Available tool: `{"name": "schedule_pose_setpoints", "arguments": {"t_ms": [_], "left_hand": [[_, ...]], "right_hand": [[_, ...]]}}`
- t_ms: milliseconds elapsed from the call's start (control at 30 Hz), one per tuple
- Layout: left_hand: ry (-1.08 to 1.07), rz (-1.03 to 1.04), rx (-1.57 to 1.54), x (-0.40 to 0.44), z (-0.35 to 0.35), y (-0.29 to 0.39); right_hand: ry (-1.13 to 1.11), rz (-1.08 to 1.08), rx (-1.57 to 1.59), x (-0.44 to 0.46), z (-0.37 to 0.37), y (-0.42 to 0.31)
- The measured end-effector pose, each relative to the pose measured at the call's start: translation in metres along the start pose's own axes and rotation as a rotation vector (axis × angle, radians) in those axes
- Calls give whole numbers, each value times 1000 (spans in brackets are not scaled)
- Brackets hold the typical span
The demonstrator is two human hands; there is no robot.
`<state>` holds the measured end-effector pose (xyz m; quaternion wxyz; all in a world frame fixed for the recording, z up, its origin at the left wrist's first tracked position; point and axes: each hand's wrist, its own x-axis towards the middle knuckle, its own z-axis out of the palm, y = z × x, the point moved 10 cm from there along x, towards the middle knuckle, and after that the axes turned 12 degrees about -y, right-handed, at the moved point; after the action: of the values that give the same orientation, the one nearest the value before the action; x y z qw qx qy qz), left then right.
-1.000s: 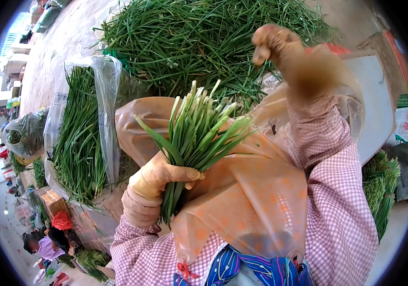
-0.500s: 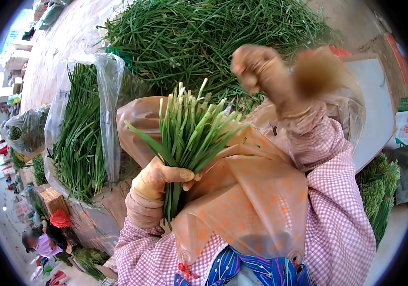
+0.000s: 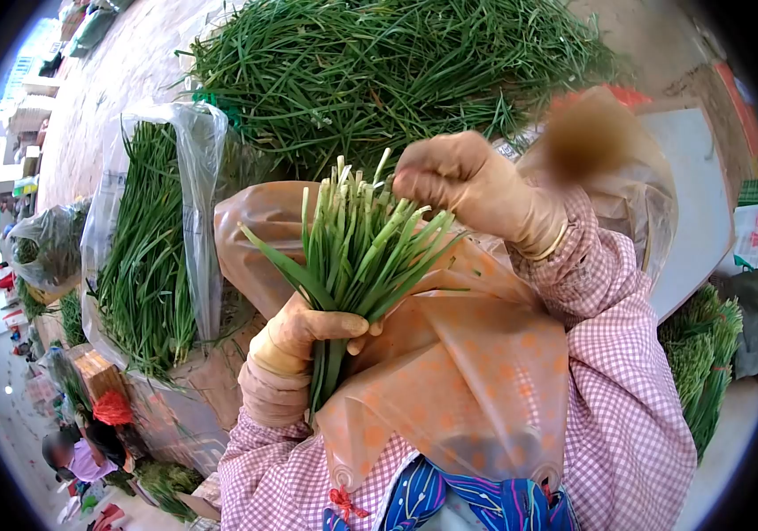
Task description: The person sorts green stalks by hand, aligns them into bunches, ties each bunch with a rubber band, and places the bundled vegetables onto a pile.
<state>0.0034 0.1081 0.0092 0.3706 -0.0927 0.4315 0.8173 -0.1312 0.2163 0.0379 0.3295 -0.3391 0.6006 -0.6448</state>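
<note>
My left hand (image 3: pixel 308 334), in a pale glove, is wrapped round a bunch of green stalks (image 3: pixel 357 252) over my lap. The pale cut ends of the bunch fan out upward, and its leaves hang below my fist. Close to the upper right of those ends is my right hand (image 3: pixel 467 184), also gloved, with fingers curled together; what they hold, if anything, is hidden. An orange-dotted translucent apron (image 3: pixel 450 363) covers my lap. Beyond my hands lies a large loose heap of green stalks (image 3: pixel 379 80).
On the left, a clear plastic bag (image 3: pixel 202 212) holds long green leaves. A pale board (image 3: pixel 693 195) stands at the right, above tied green bundles (image 3: pixel 707 354). A person in purple (image 3: pixel 91 460) is far off at the lower left, near a red bundle (image 3: pixel 112 407).
My right hand has come down and left from over the heap to beside the cut ends. My left hand keeps its hold on the bunch, nearly in place.
</note>
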Motion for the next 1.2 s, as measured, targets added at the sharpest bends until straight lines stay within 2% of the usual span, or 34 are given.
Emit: {"name": "schedule_pose_setpoints", "arguments": {"t_ms": [67, 100, 167, 233, 267, 300, 400, 467, 500, 567, 600, 633, 700, 733, 800, 833, 900, 967, 1033, 1067, 1167, 1200], "left_hand": [[3, 8, -11, -1, 0, 0], [3, 13, -21, -2, 0, 0], [1, 16, -23, -2, 1, 0], [-3, 19, -24, -1, 3, 1], [25, -1, -17, -1, 2, -1], [55, -22, -9, -2, -1, -3], [60, -61, -8, -3, -3, -10], [53, -76, -8, -2, -2, -13], [48, -87, -9, -2, -2, -15], [62, -65, -49, -2, 1, -15], [75, -45, -85, -3, 1, -14], [76, -45, -87, -4, -1, -15], [50, -35, -153, -4, -4, -18], [49, -33, -155, -4, -2, -17], [77, -44, -116, -2, 1, -15], [77, -45, -116, -2, 0, -16], [-7, -54, -139, 0, 6, -19], [14, -36, -132, 0, 3, -19], [34, -11, -128, 1, 4, -17], [61, 7, -110, 3, 5, -13], [76, 31, -108, 5, 4, -8], [65, 32, -124, 5, 5, -9]], "right_hand": [[110, -83, 155, -4, -28, 3], [202, -164, 122, -8, -51, 0], [268, -103, 95, -10, -62, -1], [-3, 94, 142, 0, -22, 9], [-67, 181, 9, 1, -1, 5], [-119, 103, 51, 5, 12, 11], [-45, 104, 187, 6, 9, 13], [-35, 123, -98, 4, 4, 10], [-36, 125, -99, 4, 2, 12], [186, 10, -800, -1, -14, -7], [318, -81, -564, -6, -31, -1], [389, -76, -331, -10, -47, 9], [258, 49, -16, -7, -48, 7], [255, 49, -17, -6, -45, 1], [-7, 81, 3, 4, -8, -2], [-127, 33, -251, 11, 6, 0], [-213, 81, -229, 12, 17, 6], [-171, 53, -328, 11, 16, 8], [-29, -129, -465, 7, 10, -7], [-23, -151, -618, 6, 11, -14], [7, -206, -711, 1, 10, -21], [71, -251, -621, -2, 3, -17]]}}
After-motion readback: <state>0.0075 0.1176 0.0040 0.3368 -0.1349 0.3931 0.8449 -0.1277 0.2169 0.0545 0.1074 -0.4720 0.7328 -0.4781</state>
